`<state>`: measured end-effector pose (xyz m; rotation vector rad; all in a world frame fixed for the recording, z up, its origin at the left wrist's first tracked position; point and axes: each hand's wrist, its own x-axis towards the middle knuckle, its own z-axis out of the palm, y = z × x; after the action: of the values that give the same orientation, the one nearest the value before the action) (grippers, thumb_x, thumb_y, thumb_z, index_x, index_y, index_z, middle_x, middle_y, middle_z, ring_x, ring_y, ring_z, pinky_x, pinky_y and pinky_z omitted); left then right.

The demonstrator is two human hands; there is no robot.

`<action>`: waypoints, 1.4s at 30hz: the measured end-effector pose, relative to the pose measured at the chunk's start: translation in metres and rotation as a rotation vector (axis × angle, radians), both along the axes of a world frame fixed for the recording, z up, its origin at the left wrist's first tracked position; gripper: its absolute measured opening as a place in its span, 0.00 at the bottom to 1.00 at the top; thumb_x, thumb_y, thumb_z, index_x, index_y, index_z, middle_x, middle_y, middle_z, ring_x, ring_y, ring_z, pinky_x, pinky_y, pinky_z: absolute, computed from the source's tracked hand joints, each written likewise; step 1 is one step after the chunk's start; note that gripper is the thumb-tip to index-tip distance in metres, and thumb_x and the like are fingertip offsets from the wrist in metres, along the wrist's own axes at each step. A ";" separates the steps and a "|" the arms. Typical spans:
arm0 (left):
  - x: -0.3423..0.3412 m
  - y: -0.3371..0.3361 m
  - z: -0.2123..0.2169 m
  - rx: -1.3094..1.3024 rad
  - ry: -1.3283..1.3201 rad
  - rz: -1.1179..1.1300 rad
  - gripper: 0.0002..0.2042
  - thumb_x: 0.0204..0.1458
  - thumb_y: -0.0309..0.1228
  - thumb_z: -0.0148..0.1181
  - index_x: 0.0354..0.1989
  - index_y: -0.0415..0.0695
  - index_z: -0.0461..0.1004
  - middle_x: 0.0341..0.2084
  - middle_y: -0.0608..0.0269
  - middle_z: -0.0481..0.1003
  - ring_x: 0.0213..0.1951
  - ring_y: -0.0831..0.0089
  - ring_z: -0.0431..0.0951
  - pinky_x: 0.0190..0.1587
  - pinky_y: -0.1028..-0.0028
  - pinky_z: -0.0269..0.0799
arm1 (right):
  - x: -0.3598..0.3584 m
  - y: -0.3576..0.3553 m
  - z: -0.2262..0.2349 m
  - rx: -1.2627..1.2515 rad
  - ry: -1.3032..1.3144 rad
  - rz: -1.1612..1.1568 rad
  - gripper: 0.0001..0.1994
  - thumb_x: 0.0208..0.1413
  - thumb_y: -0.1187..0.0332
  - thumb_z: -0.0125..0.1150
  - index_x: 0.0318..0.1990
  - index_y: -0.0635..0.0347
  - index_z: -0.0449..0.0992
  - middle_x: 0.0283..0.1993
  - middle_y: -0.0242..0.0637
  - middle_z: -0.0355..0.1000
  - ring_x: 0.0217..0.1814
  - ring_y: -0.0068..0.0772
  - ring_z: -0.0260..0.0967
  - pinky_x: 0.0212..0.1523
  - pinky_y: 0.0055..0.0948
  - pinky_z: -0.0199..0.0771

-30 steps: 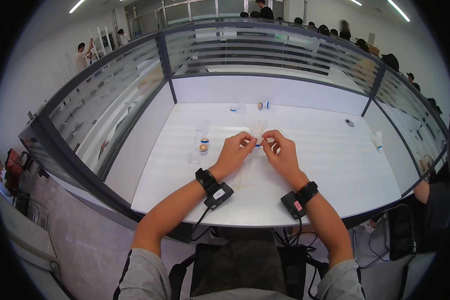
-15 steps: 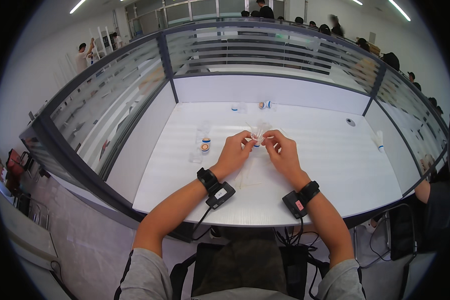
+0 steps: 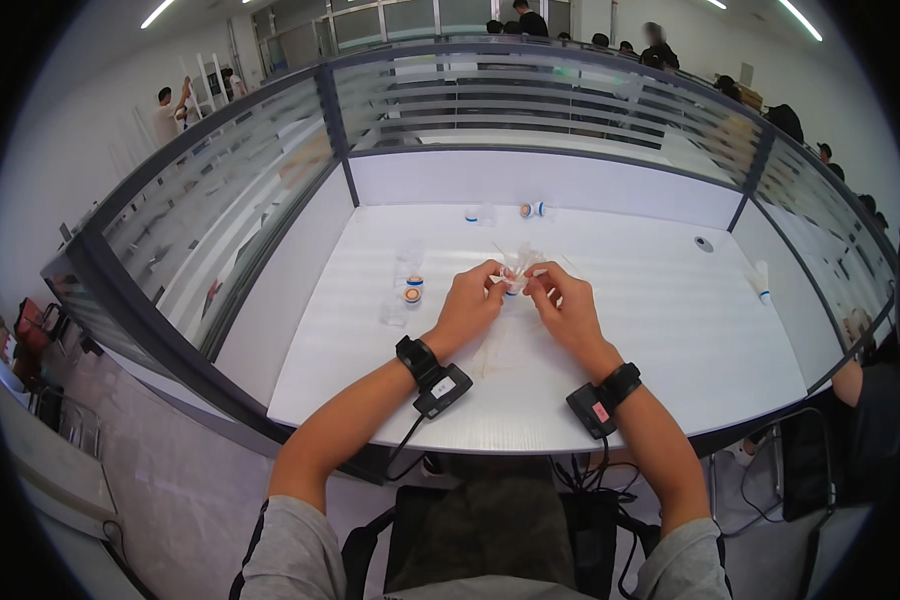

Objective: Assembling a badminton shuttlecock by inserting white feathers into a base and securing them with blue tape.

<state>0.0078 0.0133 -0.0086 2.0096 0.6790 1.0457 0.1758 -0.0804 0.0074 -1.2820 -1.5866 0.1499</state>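
Note:
Both hands meet over the middle of the white desk. My left hand and my right hand pinch a small clear plastic piece with a blue end between their fingertips. Crumpled clear plastic wrapping lies just beyond the fingers. A black band with a small device sits on each wrist. To the left of my left hand lie two small clear vials with blue and orange caps.
Several small capped vials stand near the back partition, another lies at the far right. A round grommet is in the desk's back right. Frosted glass partitions surround the desk. A person sits at the right edge.
My hands have drawn slightly closer together and moved a little farther from me over the desk; the small piece stays between the fingertips.

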 end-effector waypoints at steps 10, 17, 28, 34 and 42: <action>0.000 -0.007 0.009 0.041 0.014 0.038 0.10 0.59 0.30 0.63 0.44 0.37 0.79 0.24 0.59 0.80 0.22 0.78 0.76 0.26 0.76 0.71 | 0.000 -0.001 0.001 0.009 -0.005 0.016 0.08 0.63 0.72 0.60 0.47 0.63 0.77 0.32 0.40 0.81 0.25 0.31 0.74 0.25 0.28 0.69; 0.000 -0.006 0.009 0.120 -0.011 0.037 0.08 0.57 0.30 0.65 0.40 0.40 0.81 0.26 0.60 0.82 0.24 0.80 0.76 0.26 0.76 0.70 | 0.001 -0.002 0.002 -0.029 -0.012 -0.005 0.07 0.63 0.72 0.60 0.46 0.64 0.77 0.30 0.41 0.80 0.25 0.31 0.75 0.25 0.28 0.69; -0.001 -0.004 0.004 0.181 0.019 0.170 0.07 0.54 0.29 0.69 0.39 0.41 0.82 0.35 0.64 0.83 0.25 0.79 0.76 0.26 0.76 0.69 | -0.001 0.000 0.000 0.118 0.018 -0.043 0.06 0.61 0.72 0.62 0.42 0.65 0.79 0.32 0.39 0.78 0.26 0.27 0.72 0.24 0.25 0.68; -0.002 -0.004 0.004 0.181 -0.061 0.164 0.05 0.53 0.26 0.69 0.36 0.41 0.82 0.36 0.64 0.82 0.24 0.80 0.75 0.26 0.76 0.69 | 0.003 0.005 -0.002 0.013 0.340 -0.019 0.08 0.64 0.70 0.60 0.42 0.66 0.80 0.33 0.33 0.79 0.28 0.18 0.69 0.25 0.21 0.68; -0.003 -0.004 0.006 0.194 -0.117 0.101 0.06 0.49 0.26 0.71 0.33 0.40 0.80 0.35 0.65 0.79 0.29 0.80 0.75 0.29 0.77 0.68 | 0.003 0.004 0.000 -0.031 0.494 0.095 0.09 0.66 0.70 0.58 0.47 0.67 0.77 0.36 0.36 0.80 0.29 0.18 0.71 0.31 0.20 0.73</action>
<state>0.0048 0.0093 -0.0027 2.0756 0.6436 1.3220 0.1785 -0.0767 0.0069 -1.0867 -1.2195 0.5125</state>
